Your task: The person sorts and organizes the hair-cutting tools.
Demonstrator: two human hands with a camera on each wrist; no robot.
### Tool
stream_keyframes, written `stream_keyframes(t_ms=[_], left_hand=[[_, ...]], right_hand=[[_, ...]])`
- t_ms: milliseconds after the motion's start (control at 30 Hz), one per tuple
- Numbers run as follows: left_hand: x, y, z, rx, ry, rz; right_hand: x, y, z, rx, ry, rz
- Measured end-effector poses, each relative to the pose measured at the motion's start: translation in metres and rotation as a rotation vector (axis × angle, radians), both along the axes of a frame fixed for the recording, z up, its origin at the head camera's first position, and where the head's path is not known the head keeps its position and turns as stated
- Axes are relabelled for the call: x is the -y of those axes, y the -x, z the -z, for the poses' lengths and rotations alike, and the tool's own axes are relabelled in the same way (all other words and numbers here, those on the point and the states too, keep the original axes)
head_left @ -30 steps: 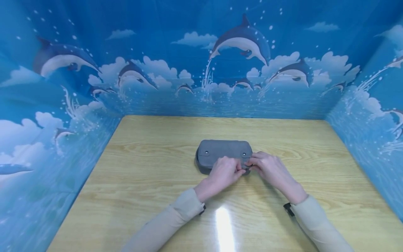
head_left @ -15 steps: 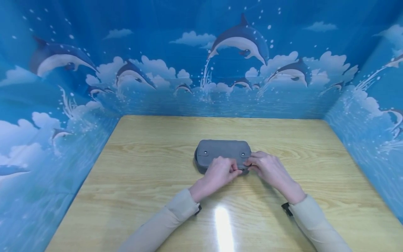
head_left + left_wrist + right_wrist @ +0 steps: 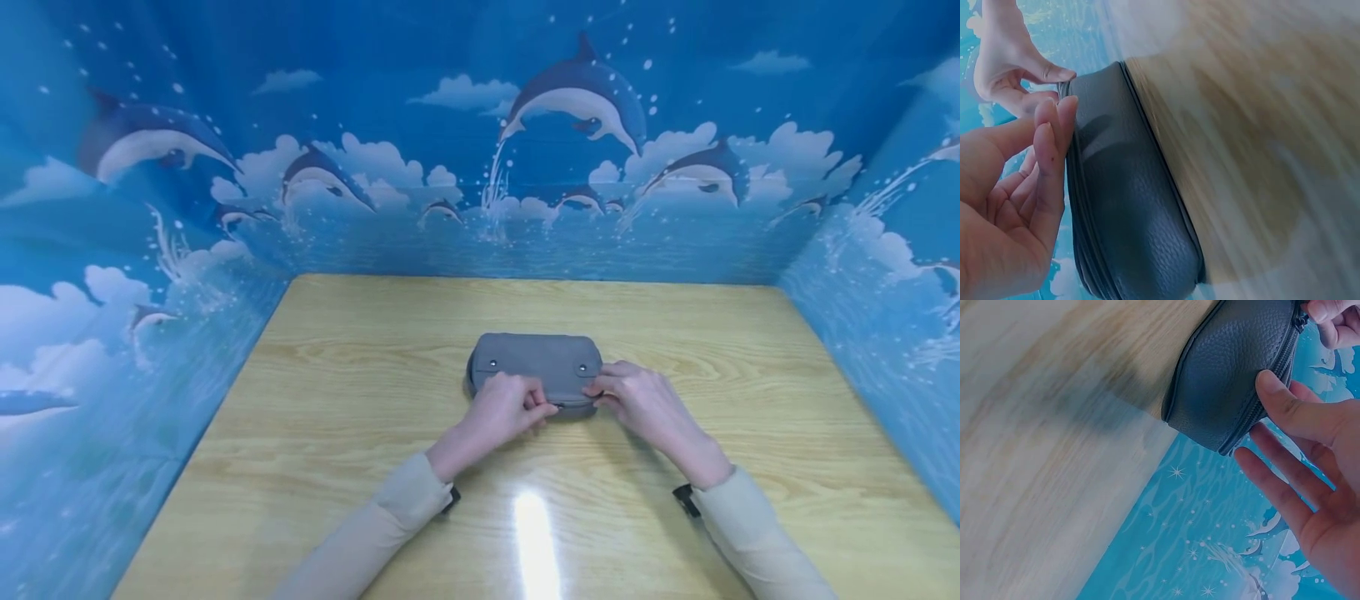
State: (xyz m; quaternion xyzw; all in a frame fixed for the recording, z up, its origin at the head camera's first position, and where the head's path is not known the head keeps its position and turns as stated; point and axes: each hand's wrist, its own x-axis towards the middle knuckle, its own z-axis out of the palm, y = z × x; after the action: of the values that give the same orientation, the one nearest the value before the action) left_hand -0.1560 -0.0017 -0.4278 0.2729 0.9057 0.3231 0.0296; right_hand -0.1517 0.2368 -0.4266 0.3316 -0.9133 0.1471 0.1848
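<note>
A grey leather-look zippered pouch (image 3: 538, 354) lies on the table, two metal studs on its top. At its front edge my left hand (image 3: 504, 408) pinches the zipper pull (image 3: 1301, 322) between thumb and fingers; the right wrist view shows the slider beside those fingertips. My right hand (image 3: 645, 404) grips the pouch's front right corner, thumb on the side and fingers behind the zipper edge. Zipper teeth (image 3: 1284, 362) run between the two hands. In the left wrist view the pouch's smooth front side (image 3: 1129, 181) faces the camera, and the left fingers hide the pull.
The pouch rests on a light wood-grain table (image 3: 360, 358). A blue curtain (image 3: 405, 233) printed with dolphins and clouds encloses the back and both sides. A bright light reflection (image 3: 536, 542) shows on the tabletop near the front.
My left hand has slid leftward along the pouch's front edge with the zipper pull, away from the right hand. The right hand keeps its grip on the corner, and the pouch stays in place.
</note>
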Motion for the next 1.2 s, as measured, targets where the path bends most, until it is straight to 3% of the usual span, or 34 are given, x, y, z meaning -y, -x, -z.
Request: stream_keyframes(t_ms=[333, 567, 767, 1200], left_hand=[[0.007, 0.0, 0.002, 0.014, -0.032, 0.018], [0.016, 0.001, 0.001, -0.038, 0.009, 0.01], [0.022, 0.002, 0.001, -0.05, -0.007, 0.029], [0.041, 0.001, -0.001, -0.006, -0.021, 0.021]], right_hand=[[0.001, 0.0, 0.001, -0.001, 0.0, 0.005], [0.001, -0.001, 0.0, 0.008, -0.008, 0.012], [0.0, -0.002, 0.0, 0.004, -0.012, 0.02], [-0.002, 0.0, 0.002, -0.025, 0.014, -0.005]])
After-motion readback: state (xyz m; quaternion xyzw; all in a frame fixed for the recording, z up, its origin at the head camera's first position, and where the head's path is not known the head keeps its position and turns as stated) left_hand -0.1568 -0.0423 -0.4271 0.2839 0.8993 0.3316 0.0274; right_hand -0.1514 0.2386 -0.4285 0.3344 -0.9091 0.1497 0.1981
